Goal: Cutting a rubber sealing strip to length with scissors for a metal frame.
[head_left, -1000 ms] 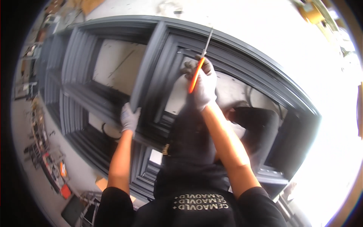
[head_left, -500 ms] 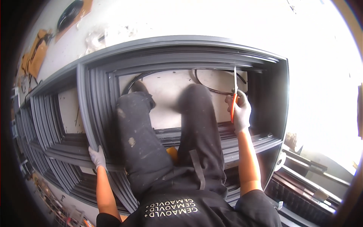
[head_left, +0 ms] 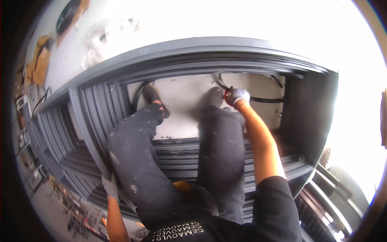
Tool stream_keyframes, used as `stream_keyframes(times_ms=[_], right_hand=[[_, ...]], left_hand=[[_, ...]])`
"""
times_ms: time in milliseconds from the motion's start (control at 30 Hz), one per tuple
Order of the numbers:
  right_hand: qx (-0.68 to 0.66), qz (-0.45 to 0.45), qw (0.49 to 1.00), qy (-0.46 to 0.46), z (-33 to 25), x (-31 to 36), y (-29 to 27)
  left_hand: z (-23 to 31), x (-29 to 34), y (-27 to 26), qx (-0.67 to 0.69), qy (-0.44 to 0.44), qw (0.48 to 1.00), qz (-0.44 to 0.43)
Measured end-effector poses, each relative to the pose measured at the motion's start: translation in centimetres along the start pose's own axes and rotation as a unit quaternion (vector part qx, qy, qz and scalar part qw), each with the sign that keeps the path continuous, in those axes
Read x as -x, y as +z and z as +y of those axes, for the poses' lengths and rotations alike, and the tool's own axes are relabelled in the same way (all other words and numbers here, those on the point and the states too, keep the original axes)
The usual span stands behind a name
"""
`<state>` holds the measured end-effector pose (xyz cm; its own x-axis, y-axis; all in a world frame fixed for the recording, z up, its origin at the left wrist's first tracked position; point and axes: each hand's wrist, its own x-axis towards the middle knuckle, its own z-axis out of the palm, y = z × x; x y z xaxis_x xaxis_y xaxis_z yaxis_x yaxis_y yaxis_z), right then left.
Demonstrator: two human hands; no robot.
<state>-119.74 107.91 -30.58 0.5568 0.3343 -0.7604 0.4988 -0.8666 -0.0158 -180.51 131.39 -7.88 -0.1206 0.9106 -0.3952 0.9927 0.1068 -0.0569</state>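
Note:
My right hand (head_left: 238,96), in a pale glove, is low inside the opening of a stack of dark grey frames (head_left: 189,64), close to the floor and beside my right foot. Its fingers are closed on red-handled scissors (head_left: 226,95); the blades are hard to make out. Next to the hand lies a black strip or hose (head_left: 266,99), curving along the floor. My left hand (head_left: 110,187), gloved too, is closed around a grey crossbar (head_left: 90,129) of the stacked frames, its fingertips partly hidden.
I stand inside the frame opening, my feet on the pale floor (head_left: 181,101). Another black strip (head_left: 138,96) bends around my left foot. Metal profiles (head_left: 330,209) lie at the lower right. Brown cardboard (head_left: 38,64) and a black coil (head_left: 67,17) are at the far left.
My right hand has gone down and left with the scissors, from the frame's right side to the floor by my foot. I lean further forward. My left hand stays on the crossbar.

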Motion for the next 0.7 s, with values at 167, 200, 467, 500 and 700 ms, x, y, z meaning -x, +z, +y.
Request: stream_keyframes(times_ms=[167, 200, 467, 500, 700], right_hand=[[0.008, -0.078, 0.988, -0.13, -6.0, -5.0, -1.7], [0.013, -0.082, 0.984, -0.155, -5.9, -5.6, -1.8], [0.183, -0.158, 0.908, -0.341, -15.1, -4.4, -5.5], [0.139, -0.159, 0.931, -0.298, -14.6, -5.8, -3.7], [0.243, -0.019, 0.913, -0.328, -25.5, -1.8, 0.8]], left_hand=[[4.1, -5.8, -0.6, 0.1, 0.022, 0.994, 0.035], [6.6, -6.5, -0.5, 0.085, 0.035, 0.995, 0.047], [8.3, -8.5, 0.2, 0.088, 0.068, 0.989, 0.101], [9.4, -8.4, 0.9, 0.064, 0.077, 0.99, 0.101], [8.7, -7.5, 1.1, 0.074, 0.092, 0.986, 0.117]])
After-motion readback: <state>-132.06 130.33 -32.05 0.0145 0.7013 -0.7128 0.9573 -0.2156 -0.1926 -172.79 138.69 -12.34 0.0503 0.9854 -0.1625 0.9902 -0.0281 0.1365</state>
